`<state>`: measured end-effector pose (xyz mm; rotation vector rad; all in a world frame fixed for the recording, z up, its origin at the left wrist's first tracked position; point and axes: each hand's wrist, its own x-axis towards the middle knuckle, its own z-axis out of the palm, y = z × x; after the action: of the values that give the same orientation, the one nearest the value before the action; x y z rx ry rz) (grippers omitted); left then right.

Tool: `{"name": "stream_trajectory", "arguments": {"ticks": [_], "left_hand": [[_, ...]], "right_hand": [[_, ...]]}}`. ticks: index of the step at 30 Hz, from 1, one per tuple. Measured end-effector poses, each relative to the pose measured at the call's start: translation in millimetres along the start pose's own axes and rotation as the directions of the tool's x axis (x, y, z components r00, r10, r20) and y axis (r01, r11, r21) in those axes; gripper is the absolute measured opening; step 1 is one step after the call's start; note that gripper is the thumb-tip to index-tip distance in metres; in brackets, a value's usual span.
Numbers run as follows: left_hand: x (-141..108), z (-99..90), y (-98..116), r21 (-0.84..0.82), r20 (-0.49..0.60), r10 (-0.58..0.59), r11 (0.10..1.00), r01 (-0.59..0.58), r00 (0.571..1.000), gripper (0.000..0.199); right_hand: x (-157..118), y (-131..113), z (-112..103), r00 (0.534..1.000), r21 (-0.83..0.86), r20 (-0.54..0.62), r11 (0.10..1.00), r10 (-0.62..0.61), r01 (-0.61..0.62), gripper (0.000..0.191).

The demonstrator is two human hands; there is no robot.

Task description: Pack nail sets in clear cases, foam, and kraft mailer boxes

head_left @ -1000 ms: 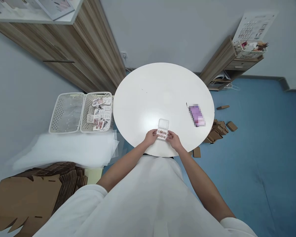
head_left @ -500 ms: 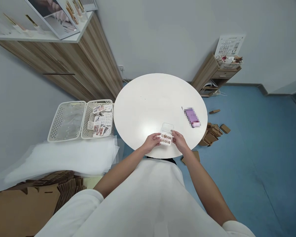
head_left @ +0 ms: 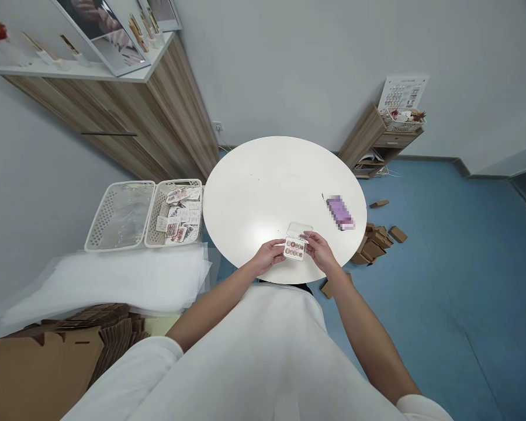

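Observation:
A small clear plastic case (head_left: 294,248) with its lid (head_left: 300,230) raised is held above the near part of the white round table (head_left: 254,193). Two rows of press-on nails lie inside it, pinkish and brownish. My left hand (head_left: 268,257) grips the case's left edge between thumb and fingers. At the right edge, my right hand (head_left: 319,251) is closed on the case, its fingers close to the raised lid. A purple pixelated item (head_left: 339,210) rests on the table to the right.
Left of the table stand two white baskets, one with clear bags (head_left: 125,216), the other with nail cards (head_left: 184,213). White sheets (head_left: 127,280) and flattened cardboard boxes (head_left: 44,362) lie nearer. Small brown boxes (head_left: 371,244) are on the blue floor; a wooden cabinet (head_left: 175,111) stands behind.
The case's lid has tipped a little to the right, and the right fingers now reach over its edge. The whole view has shifted slightly with the head.

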<state>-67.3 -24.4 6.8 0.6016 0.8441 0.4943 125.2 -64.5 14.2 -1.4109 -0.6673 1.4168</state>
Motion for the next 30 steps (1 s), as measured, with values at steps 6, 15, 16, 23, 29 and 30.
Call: {"name": "stream_trajectory", "arguments": {"ticks": [6, 15, 16, 23, 29, 30], "left_hand": [[0.5, -1.5, -4.9, -0.05, 0.022, 0.008, 0.999, -0.007, 1.0, 0.035], [-1.1, -3.4, -4.3, -0.113, 0.048, -0.021, 0.993, 0.027, 0.999, 0.029], [-1.4, -3.5, -4.8, -0.112, 0.051, -0.019, 0.993, 0.025, 0.999, 0.03], [-2.1, -4.1, -9.6, -0.018, -0.005, 0.03, 0.999, -0.03, 1.0, 0.047], [-0.1, -5.1, -8.6, 0.012, -0.039, 0.085, 0.996, -0.084, 0.996, 0.049], [0.2, -5.0, -9.0, 0.025, -0.04, 0.092, 0.996, -0.091, 0.995, 0.049]], "right_hand": [[-7.2, 2.5, 3.6, 1.0, 0.1, -0.001, 0.995, -0.012, 0.012, 0.027], [-12.6, 5.0, 11.9, 0.999, 0.133, -0.047, 0.991, 0.006, 0.0, 0.021], [-13.0, 4.7, 13.0, 0.999, 0.139, -0.048, 0.99, 0.009, -0.002, 0.021], [-20.6, 4.9, 18.4, 0.995, 0.176, -0.092, 0.984, 0.036, -0.019, 0.033], [-34.4, 19.4, 21.2, 0.982, 0.065, -0.134, 0.99, 0.133, -0.125, 0.039], [-35.5, 21.3, 21.7, 0.982, 0.054, -0.141, 0.991, 0.127, -0.121, 0.04]]}}
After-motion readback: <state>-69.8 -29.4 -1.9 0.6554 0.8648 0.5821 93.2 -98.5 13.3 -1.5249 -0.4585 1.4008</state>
